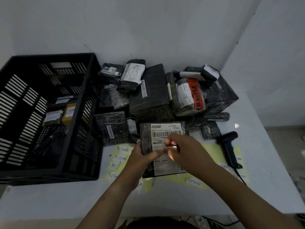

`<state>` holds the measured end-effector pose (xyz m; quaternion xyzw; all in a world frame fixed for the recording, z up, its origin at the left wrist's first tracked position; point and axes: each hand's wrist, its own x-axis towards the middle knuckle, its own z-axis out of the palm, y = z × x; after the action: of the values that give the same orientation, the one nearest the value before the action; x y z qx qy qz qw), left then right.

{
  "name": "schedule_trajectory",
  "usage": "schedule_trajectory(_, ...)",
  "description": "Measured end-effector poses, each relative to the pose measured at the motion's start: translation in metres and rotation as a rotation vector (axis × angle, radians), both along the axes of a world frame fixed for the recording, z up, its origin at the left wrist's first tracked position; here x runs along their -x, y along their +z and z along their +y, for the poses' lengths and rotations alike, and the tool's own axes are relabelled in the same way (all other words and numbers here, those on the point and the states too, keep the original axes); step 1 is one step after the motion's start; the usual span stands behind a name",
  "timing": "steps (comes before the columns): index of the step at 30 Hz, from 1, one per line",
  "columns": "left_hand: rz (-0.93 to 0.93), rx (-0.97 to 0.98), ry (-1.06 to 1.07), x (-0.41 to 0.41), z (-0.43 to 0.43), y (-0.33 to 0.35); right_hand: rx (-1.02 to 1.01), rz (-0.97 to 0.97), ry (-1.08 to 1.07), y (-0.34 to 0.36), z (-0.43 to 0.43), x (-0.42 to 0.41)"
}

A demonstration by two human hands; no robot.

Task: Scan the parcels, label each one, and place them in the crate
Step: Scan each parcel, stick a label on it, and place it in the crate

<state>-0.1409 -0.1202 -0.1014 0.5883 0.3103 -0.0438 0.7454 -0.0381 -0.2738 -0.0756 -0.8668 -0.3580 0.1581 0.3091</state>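
A flat black parcel with a white shipping label lies tilted in front of me, and my left hand grips its left edge. My right hand pinches a small white sticker against the parcel's label. Under both hands lies a yellow sheet of white "RETURN" stickers. The black slatted crate stands at the left and holds a few parcels, one of them yellow. A black handheld scanner lies on the sheet at the right.
A pile of black wrapped parcels fills the back of the white table, one with an orange "FRAGILE" tape. White walls close in behind and on the right. The scanner's cable runs off the table's front right.
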Motion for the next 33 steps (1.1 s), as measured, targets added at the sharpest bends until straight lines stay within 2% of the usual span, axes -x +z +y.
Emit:
schedule_trajectory(8, -0.045, -0.006, 0.005, -0.001, 0.003, -0.002, -0.021, -0.136, -0.043, -0.002, 0.003, 0.007)
schedule_trajectory(13, -0.062, 0.001, 0.055, -0.004, 0.003, 0.000, -0.019, -0.298, -0.068, -0.004, 0.007, 0.011)
schedule_trajectory(19, -0.018, -0.005, 0.127, -0.003, 0.009, -0.005, -0.031, -0.399, -0.294, -0.003, 0.005, 0.011)
schedule_trajectory(21, -0.026, 0.025, 0.163, -0.003, 0.012, -0.005, -0.062, -0.267, -0.414, -0.002, 0.002, 0.015)
schedule_trajectory(25, -0.064, 0.032, 0.159, -0.004, 0.015, 0.001, -0.196, 0.259, -0.478, -0.007, 0.005, 0.027)
schedule_trajectory(33, -0.110, -0.147, 0.080, -0.002, 0.020, 0.001, -0.353, 0.309, -0.551, -0.017, 0.011, 0.040)
